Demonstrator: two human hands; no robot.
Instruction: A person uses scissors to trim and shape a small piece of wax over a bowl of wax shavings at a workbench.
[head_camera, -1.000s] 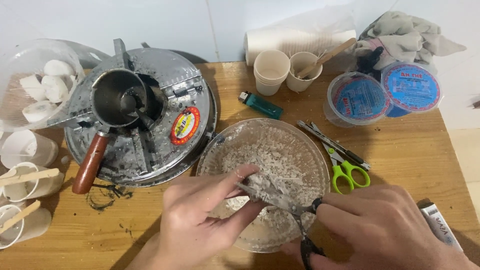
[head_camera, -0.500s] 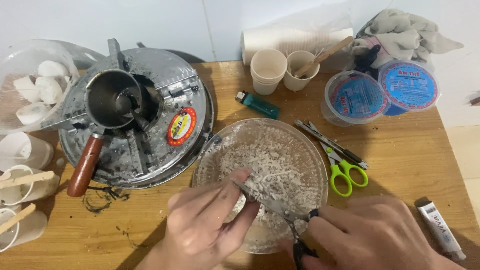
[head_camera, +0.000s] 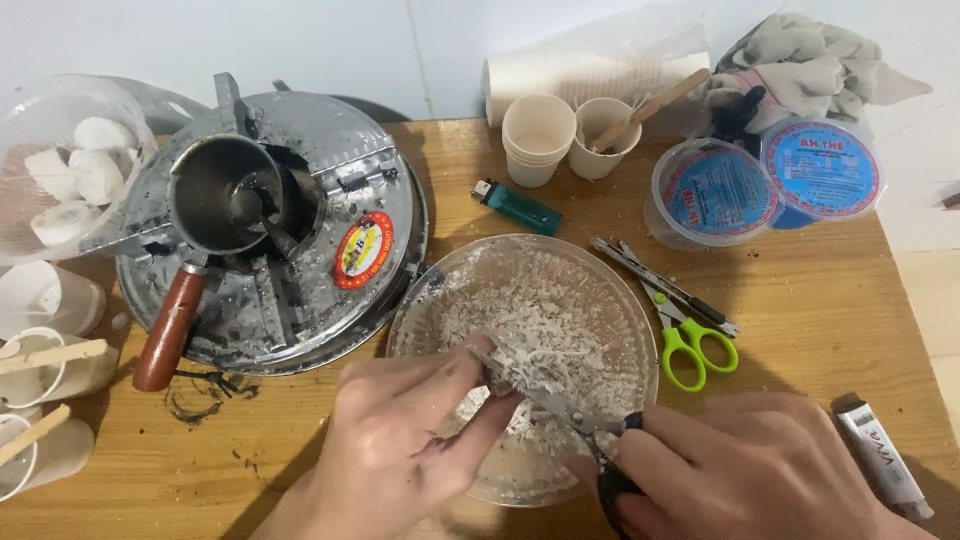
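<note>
**Hands at the wax bowl, near edge of the desk**

The right hand (head_camera: 745, 470) sits at the near edge of the wooden desk (head_camera: 820, 300), its grip closed around the black handles of a pair of scissors (head_camera: 560, 415). The blades point up and left over the bowl. The left hand (head_camera: 400, 440), just beside it, pinches a small white wax piece (head_camera: 497, 372) between thumb and fingers, directly against the scissor blades.

Both hands work over a clear round bowl (head_camera: 620, 290) holding white shavings (head_camera: 540, 310), located at the middle of the near edge.

Right of the bowl: green-handled scissors (head_camera: 690, 340) touching a slim utility knife (head_camera: 660, 285). A small tube (head_camera: 885, 458) lies at the near right corner.

Left of the bowl: a round metal stove (head_camera: 300, 250) carrying a small metal pot (head_camera: 215, 195) with a brown handle (head_camera: 165, 325). Paper cups with wooden sticks (head_camera: 50, 360) stand along the left edge.

Far side: a green lighter (head_camera: 517, 207), stacked paper cups (head_camera: 538, 135), a cup holding a wooden stick (head_camera: 605, 125), and two lidded plastic tubs (head_camera: 765, 185). A cloth (head_camera: 815, 65) lies at the far right corner. A clear container of white wax chunks (head_camera: 65, 165) occupies the far left corner.
</note>
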